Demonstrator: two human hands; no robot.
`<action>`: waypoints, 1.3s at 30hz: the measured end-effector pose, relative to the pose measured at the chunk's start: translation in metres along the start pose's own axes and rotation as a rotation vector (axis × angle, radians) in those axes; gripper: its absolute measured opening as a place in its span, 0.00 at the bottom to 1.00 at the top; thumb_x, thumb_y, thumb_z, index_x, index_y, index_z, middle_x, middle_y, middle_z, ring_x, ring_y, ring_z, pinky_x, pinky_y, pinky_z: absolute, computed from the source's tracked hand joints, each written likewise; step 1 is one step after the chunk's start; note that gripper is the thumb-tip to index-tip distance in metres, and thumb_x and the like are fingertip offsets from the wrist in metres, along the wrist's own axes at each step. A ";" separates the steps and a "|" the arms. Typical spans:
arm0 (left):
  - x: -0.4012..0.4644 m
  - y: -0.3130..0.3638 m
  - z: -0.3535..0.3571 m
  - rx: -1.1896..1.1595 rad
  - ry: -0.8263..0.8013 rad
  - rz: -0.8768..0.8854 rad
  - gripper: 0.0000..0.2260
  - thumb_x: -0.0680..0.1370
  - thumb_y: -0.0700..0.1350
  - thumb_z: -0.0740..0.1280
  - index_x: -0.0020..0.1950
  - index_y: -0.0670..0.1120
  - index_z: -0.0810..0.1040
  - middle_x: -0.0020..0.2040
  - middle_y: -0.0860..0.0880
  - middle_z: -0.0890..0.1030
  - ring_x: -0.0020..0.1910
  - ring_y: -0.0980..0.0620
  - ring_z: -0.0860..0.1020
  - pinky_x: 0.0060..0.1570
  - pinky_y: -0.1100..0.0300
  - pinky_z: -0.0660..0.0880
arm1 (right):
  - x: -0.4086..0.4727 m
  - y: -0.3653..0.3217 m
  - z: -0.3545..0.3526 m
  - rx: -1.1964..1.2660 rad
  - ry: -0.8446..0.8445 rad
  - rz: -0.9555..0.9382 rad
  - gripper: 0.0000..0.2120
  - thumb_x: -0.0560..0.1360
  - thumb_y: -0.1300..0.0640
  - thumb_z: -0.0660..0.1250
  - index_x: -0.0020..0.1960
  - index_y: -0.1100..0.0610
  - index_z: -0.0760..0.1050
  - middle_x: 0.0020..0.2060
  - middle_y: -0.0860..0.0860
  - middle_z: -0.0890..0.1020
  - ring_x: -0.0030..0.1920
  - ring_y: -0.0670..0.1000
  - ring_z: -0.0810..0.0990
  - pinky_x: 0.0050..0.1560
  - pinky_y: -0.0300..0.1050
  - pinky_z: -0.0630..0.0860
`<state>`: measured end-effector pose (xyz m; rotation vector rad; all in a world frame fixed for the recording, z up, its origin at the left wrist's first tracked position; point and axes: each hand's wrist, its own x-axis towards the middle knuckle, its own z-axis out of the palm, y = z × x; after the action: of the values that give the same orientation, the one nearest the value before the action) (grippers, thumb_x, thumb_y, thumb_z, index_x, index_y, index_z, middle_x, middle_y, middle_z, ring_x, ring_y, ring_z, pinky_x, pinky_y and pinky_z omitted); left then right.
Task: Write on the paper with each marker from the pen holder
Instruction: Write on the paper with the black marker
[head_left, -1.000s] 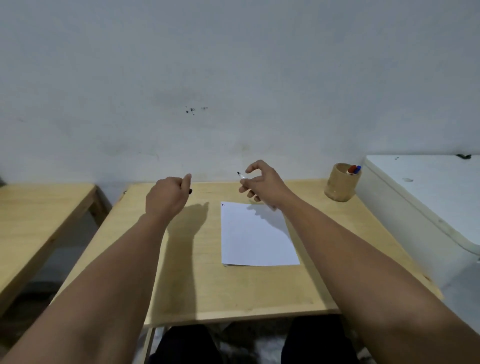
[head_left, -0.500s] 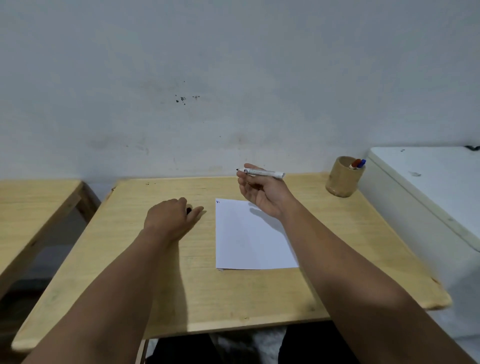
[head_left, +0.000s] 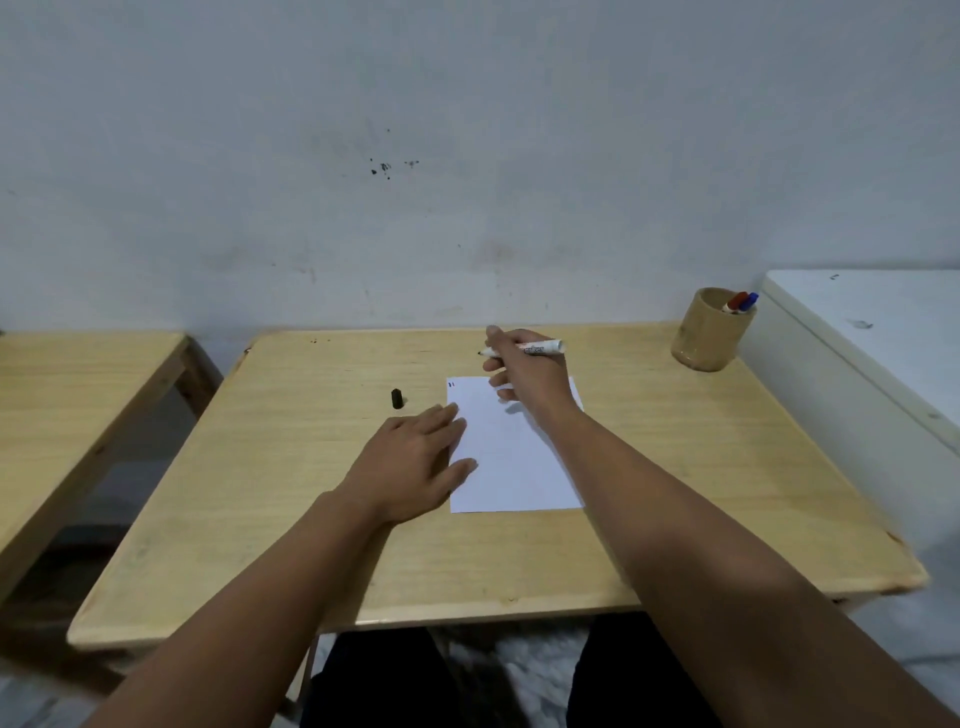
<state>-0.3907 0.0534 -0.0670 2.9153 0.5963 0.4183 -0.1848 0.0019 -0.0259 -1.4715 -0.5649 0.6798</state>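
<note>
A white sheet of paper (head_left: 511, 457) lies mid-table, with two small marks at its top left corner. My right hand (head_left: 524, 371) hovers over the paper's far edge, shut on an uncapped white marker (head_left: 540, 347) whose black tip points left. My left hand (head_left: 415, 462) rests flat and open on the table, its fingertips on the paper's left edge. The marker's black cap (head_left: 397, 398) lies on the table just beyond my left hand. A wooden pen holder (head_left: 709, 332) stands at the far right corner with a red marker (head_left: 735, 301) and a blue marker (head_left: 749, 301) in it.
The wooden table (head_left: 291, 519) stands against a pale wall. A second wooden table (head_left: 72, 395) is to the left with a gap between them. A white cabinet (head_left: 878, 364) abuts the table's right side. My dark-clothed legs show below the front edge.
My left hand has let go of the black cap, now lying on the table, and has moved right to lie flat on the paper's edge. My right hand has turned the marker over.
</note>
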 end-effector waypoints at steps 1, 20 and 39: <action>-0.001 0.000 0.003 -0.017 0.007 -0.012 0.26 0.81 0.61 0.60 0.74 0.48 0.72 0.79 0.49 0.67 0.79 0.49 0.64 0.71 0.50 0.66 | 0.001 0.005 0.005 -0.024 0.000 -0.009 0.13 0.78 0.43 0.74 0.40 0.50 0.85 0.32 0.51 0.86 0.29 0.50 0.81 0.28 0.40 0.75; -0.011 0.003 0.014 -0.008 0.065 -0.200 0.36 0.77 0.70 0.55 0.78 0.50 0.69 0.79 0.51 0.67 0.80 0.54 0.61 0.77 0.51 0.57 | 0.016 0.050 0.035 -0.198 0.048 -0.076 0.11 0.70 0.48 0.69 0.30 0.50 0.75 0.32 0.58 0.85 0.28 0.51 0.83 0.33 0.45 0.76; -0.009 0.004 0.012 0.028 0.072 -0.248 0.38 0.76 0.72 0.55 0.76 0.48 0.71 0.78 0.51 0.69 0.79 0.51 0.62 0.76 0.50 0.59 | 0.020 0.053 0.036 -0.238 0.042 -0.096 0.11 0.69 0.49 0.71 0.31 0.53 0.76 0.34 0.60 0.85 0.28 0.51 0.82 0.34 0.46 0.76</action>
<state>-0.3932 0.0453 -0.0794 2.8119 0.9677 0.4872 -0.2006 0.0404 -0.0786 -1.6644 -0.6982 0.5180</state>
